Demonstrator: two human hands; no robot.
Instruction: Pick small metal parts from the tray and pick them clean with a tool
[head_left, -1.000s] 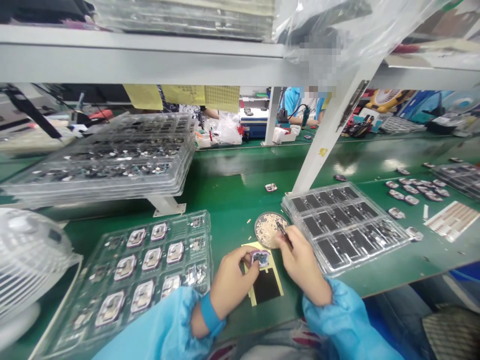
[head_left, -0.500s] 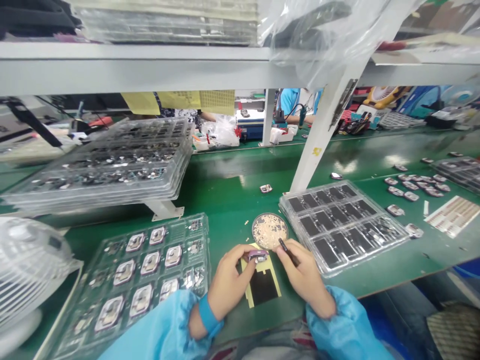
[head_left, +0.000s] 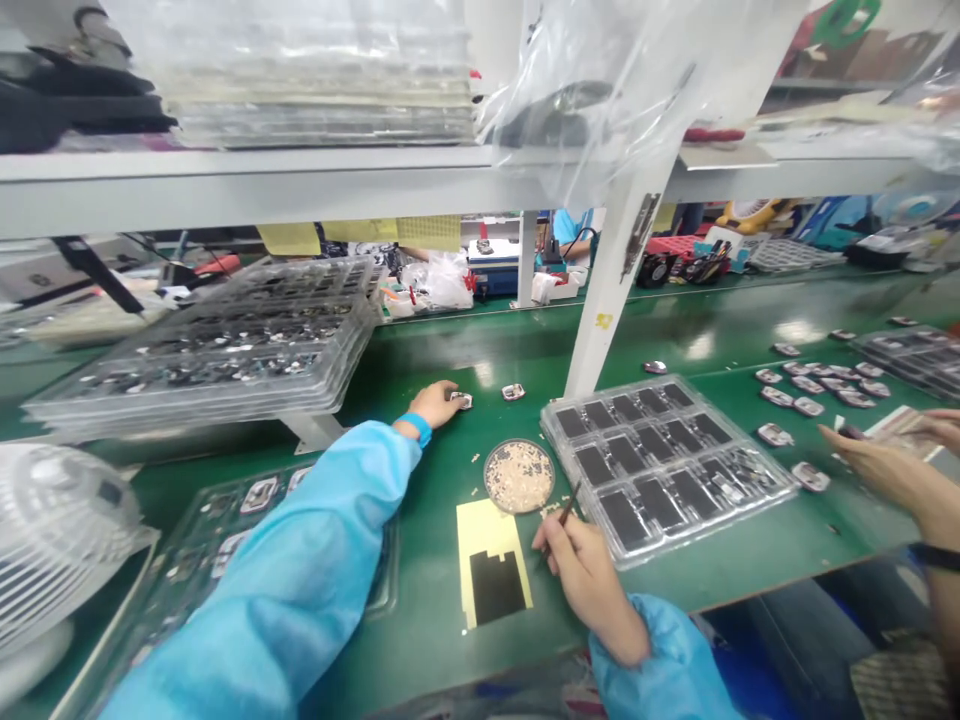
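Note:
Stretched far forward, my left hand [head_left: 436,405] has its fingers closed on a small watch-like casing [head_left: 462,401] at the bench surface. A similar casing [head_left: 513,392] lies just to its right. My right hand [head_left: 581,560] grips dark tweezers [head_left: 571,502], their thin end pointing up and away. Beyond that hand sits a round dish [head_left: 519,476] full of tiny beige pieces, with a few scattered around it. A yellow sheet [head_left: 474,520] with a black rectangle [head_left: 498,587] lies on the bench left of my right hand.
On the right, a clear tray [head_left: 652,545] holds dark screens near a white post [head_left: 600,320]. A co-worker's hands [head_left: 881,470] are at the right edge, near several loose casings [head_left: 821,383]. Stacked trays [head_left: 202,405], another tray [head_left: 390,570] and a fan [head_left: 64,540] stand left.
My left hand has moved forward from over the yellow sheet to the far bench, carrying a casing. My right hand has shifted slightly down and left. A co-worker's hands have appeared at right.

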